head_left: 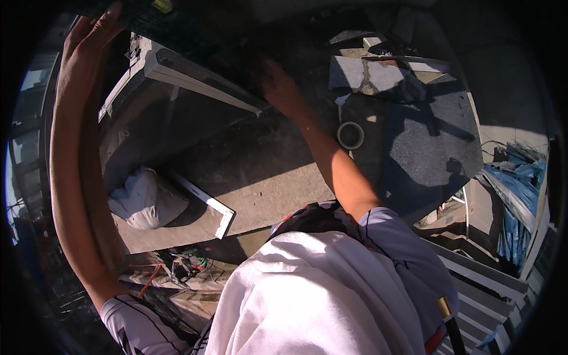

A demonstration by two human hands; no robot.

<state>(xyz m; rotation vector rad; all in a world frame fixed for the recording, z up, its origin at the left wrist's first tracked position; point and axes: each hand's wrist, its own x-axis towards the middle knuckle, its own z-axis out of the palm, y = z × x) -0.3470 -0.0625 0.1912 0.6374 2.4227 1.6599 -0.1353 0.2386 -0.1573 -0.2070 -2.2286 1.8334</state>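
Sunlit concrete and dark stone fill the frame, seen from above on what looks like a building site. I am working with a large dark slab point(195, 35) that runs across the top of the picture, from the upper left corner toward the upper centre, its long axis roughly left to right and dipping a little to the right. My left hand point(89, 35) sits at the upper left, fingers spread flat against the slab's left end. My right hand point(281, 89) is at upper centre, pressed to the slab's lower right edge; I cannot tell whether its fingers curl under the edge or just lie flat on it. So the slab spans between the two hands, above and ahead of both, with each hand on one end and neither clearly nearer.

Just below the slab a white metal frame point(195, 80) slants the same way. Right of my right forearm a small ring of tape point(350, 135) lies on a dark granite sheet point(432, 142), and beyond it, at upper right, are lighter stone offcuts point(378, 74). Lower left, a white sack point(145, 201) rests on the concrete ledge point(266, 177), beside a short white bar point(207, 204). Blue tarpaulin point(518, 189) bunches at the far right edge, and steps point(485, 284) descend at lower right.
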